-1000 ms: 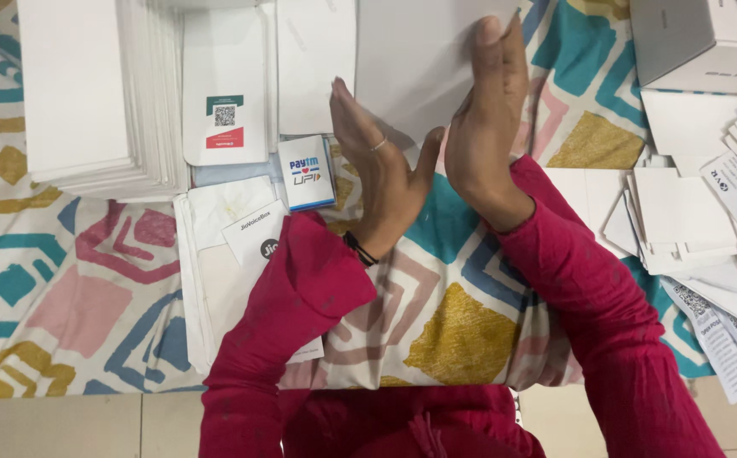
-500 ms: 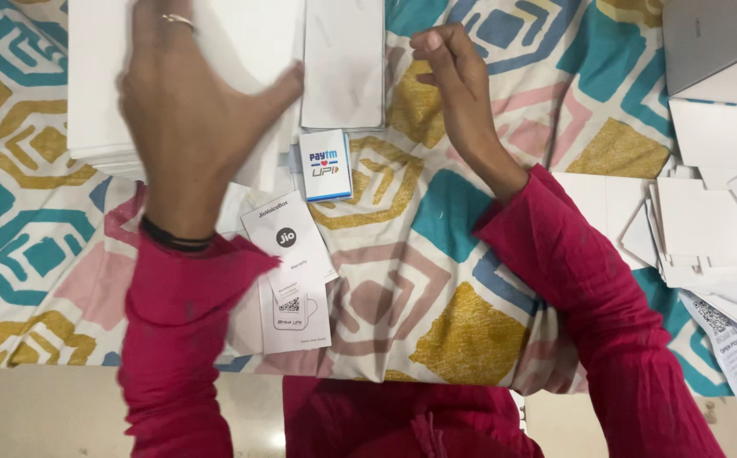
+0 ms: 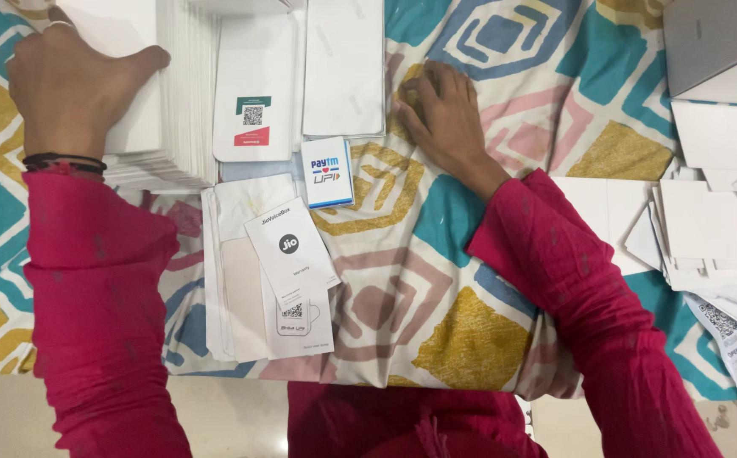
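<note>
Left hand [image 3: 76, 80] is pressing open-palmed on the tall stack of white flat cards [image 3: 161, 102], probably steadying it; right hand [image 3: 445, 114] is resting flat, holding nothing, on the patterned cloth [image 3: 436, 280], beside a white sleeve [image 3: 343, 68].

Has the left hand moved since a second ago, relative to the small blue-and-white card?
Yes. The left hand went from beside the small blue-and-white card, near the right hand, out to the left onto the tall white stack.

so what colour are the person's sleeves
Deep pink-red sleeves, clearest in the head view.
</note>
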